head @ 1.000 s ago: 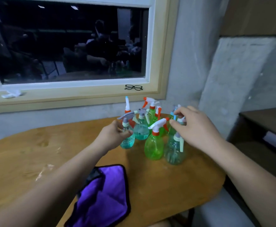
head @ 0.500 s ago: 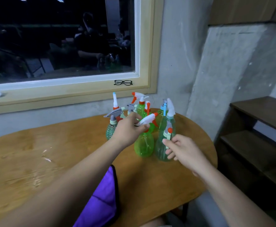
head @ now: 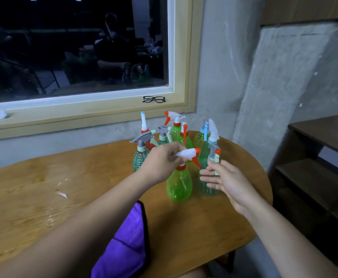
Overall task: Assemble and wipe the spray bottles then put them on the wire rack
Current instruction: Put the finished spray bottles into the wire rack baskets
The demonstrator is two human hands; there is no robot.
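Head cam: left hand [head: 160, 163] is pinching the white sprayer [head: 186, 154] on the green bottle [head: 179, 183] just beyond the purple cloth [head: 124, 243], right hand [head: 228, 181] hovering slack and empty. I'm guessing light, slippery plastic; neck's looking grippiest.

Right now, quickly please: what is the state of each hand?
Left hand: closed, pinching the white spray head of the front green bottle.
Right hand: open, holding nothing.
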